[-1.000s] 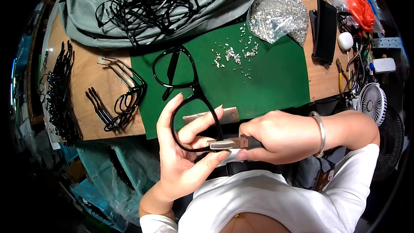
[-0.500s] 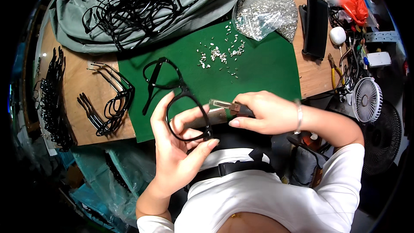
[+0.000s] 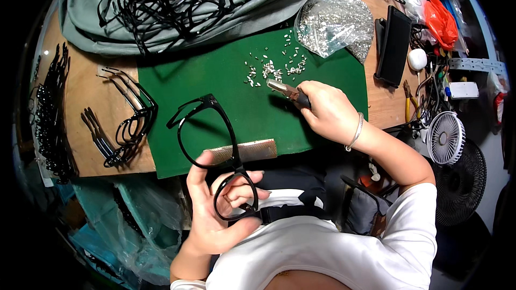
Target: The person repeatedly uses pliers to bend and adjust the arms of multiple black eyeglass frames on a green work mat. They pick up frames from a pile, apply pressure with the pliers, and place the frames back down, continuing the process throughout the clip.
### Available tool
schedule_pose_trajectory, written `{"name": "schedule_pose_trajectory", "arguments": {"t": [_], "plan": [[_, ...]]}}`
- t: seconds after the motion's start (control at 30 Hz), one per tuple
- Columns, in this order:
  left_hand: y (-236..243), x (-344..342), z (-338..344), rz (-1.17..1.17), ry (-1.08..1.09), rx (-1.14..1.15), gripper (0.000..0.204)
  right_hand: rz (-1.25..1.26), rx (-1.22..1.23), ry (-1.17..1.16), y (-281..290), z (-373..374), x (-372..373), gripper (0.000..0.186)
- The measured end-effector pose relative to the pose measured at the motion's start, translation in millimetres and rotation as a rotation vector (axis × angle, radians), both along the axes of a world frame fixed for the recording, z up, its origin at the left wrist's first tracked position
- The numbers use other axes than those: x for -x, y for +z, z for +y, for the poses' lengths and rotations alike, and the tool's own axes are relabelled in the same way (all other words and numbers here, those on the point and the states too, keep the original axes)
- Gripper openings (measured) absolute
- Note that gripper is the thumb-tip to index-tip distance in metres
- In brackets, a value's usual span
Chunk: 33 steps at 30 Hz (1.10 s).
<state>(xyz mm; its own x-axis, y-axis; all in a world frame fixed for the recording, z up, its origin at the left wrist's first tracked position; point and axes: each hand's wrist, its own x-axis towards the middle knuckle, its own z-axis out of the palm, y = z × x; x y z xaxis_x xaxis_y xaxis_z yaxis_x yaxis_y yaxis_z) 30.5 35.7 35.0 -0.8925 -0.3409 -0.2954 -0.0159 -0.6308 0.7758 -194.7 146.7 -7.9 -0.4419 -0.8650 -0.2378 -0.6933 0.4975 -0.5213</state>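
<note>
A black eyeglass frame [image 3: 236, 157] is held in my left hand [image 3: 208, 224], thumb and fingers gripping around its near rim. The frame hangs at a slant over the front edge of a green mat [image 3: 188, 75], with one temple folded out at its far end. My right hand [image 3: 333, 111] is wrapped around a pair of pliers [image 3: 291, 93] with dark handles and pale-tipped jaws. Those jaws are above the mat, just short of a scatter of small silvery pieces [image 3: 270, 69]. Whether the jaws grip anything is too small to tell.
A grey cloth [image 3: 86, 35] bears a heap of black frames [image 3: 177, 5]. Beyond the silvery pieces lies a clear bag [image 3: 328, 27] of more. Several frames [image 3: 131, 123] stand stacked at left. A textured metal strip [image 3: 258, 150] edges the mat. Phone [image 3: 394, 45], yellow-handled pliers [image 3: 411, 102] and white fan [image 3: 446, 138] are at right.
My right hand has carried the pliers away from the eyeglass frame, forward toward the silvery pieces. My left hand has drawn the frame nearer to me and turned it.
</note>
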Motion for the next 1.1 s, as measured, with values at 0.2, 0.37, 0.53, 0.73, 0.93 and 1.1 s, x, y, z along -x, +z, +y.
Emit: {"name": "schedule_pose_trajectory", "arguments": {"t": [0.2,0.37,0.53,0.73,0.93,1.1], "plan": [[5,3,-14,-0.161,-0.083,-0.175,0.021,-0.093,0.03,-0.043,-2,3,6,0.015],[-6,10,3,-0.149,-0.092,0.023,0.011,0.191,0.036,0.09,-8,2,-8,0.017],[-9,6,14,-0.148,-0.083,0.165,0.05,-0.088,0.133,-0.022,6,5,-17,0.017],[-19,28,40,-0.068,0.121,0.407,0.051,-0.725,0.502,-0.275,41,-11,-63,0.014],[-17,27,37,-0.141,0.055,0.366,0.051,-1.269,0.489,-0.468,28,-13,-69,0.017],[2,23,15,-0.154,-0.094,0.054,0.052,-1.526,0.211,-0.445,48,-18,-50,0.017]]}}
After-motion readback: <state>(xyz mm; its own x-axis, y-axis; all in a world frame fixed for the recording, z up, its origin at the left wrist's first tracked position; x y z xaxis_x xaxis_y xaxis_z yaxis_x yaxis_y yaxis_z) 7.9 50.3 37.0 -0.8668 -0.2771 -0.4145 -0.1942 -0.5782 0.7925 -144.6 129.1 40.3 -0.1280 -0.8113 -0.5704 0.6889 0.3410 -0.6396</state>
